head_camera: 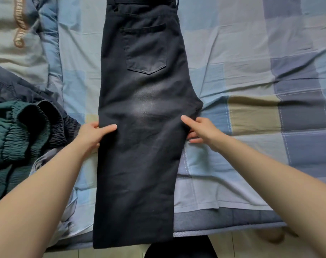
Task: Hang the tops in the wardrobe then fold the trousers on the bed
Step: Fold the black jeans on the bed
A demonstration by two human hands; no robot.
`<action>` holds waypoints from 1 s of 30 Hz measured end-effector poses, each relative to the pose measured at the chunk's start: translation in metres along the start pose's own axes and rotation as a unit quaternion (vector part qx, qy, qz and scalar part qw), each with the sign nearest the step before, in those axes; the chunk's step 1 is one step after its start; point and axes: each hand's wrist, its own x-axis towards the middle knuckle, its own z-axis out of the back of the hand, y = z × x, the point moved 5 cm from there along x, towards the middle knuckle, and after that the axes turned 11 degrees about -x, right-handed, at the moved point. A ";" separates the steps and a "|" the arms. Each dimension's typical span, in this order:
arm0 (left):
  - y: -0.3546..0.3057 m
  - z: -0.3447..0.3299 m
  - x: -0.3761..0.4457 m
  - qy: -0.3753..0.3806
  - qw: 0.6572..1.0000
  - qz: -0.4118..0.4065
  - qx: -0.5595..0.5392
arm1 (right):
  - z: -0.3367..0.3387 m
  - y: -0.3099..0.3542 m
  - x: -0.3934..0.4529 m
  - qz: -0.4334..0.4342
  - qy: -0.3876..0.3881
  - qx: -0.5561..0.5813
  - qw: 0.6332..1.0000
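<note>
Black trousers lie lengthwise on the bed, one leg folded over the other, back pocket facing up, waistband at the far end and the hems hanging over the near edge. My left hand grips the left edge of the trousers at about knee height, thumb on top of the cloth and fingers beneath. My right hand holds the right edge just below the crotch, thumb on top and fingers curled under the fabric.
The bed sheet is a blue, grey and tan check. A heap of dark green and navy clothes with elastic waistbands lies at the left. A quilt with lettering is at the far left. The floor shows below the bed's edge.
</note>
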 end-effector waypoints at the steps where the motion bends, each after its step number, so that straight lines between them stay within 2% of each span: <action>1: 0.011 0.002 -0.007 0.018 0.999 0.015 0.036 | -0.011 -0.007 -0.006 -0.007 0.020 -0.004 1.000; 3: 0.036 0.013 -0.020 0.042 0.995 0.042 0.080 | -0.035 -0.023 -0.021 -0.014 0.041 -0.022 0.999; 5: 0.058 0.025 -0.032 0.039 0.997 0.049 0.045 | -0.053 -0.044 -0.036 -0.031 0.079 -0.051 0.995; 7: 0.073 0.036 -0.044 0.004 1.000 0.023 -0.013 | -0.067 -0.067 -0.054 -0.037 0.099 -0.093 0.990; 9: 0.082 0.040 -0.051 -0.036 0.998 0.006 -0.058 | -0.070 -0.081 -0.064 -0.022 0.055 -0.085 0.995; 12: 0.098 0.038 -0.064 -0.014 0.998 0.015 -0.052 | -0.075 -0.098 -0.081 -0.022 -0.038 0.000 0.999; 14: 0.118 0.039 -0.080 0.003 1.000 0.012 -0.007 | -0.092 -0.113 -0.097 -0.045 -0.020 0.027 0.998; 17: 0.149 0.047 -0.106 -0.022 0.999 -0.029 0.039 | -0.128 -0.138 -0.121 -0.082 0.044 -0.023 0.995; 20: 0.172 0.050 -0.134 -0.038 0.996 -0.057 0.056 | -0.149 -0.150 -0.136 -0.023 -0.015 -0.013 1.000; 22: 0.188 0.053 -0.147 -0.034 0.998 -0.046 0.037 | -0.158 -0.159 -0.147 0.009 -0.041 0.016 0.999; 25: 0.202 0.058 -0.165 -0.015 0.999 -0.021 0.025 | -0.167 -0.182 -0.159 0.003 -0.032 0.015 0.999; 28: 0.200 0.065 -0.178 -0.007 0.998 -0.067 0.016 | -0.168 -0.196 -0.165 -0.036 -0.027 0.028 0.999; 30: 0.201 0.069 -0.187 0.001 0.997 -0.076 0.009 | -0.166 -0.194 -0.169 -0.036 0.007 -0.005 0.999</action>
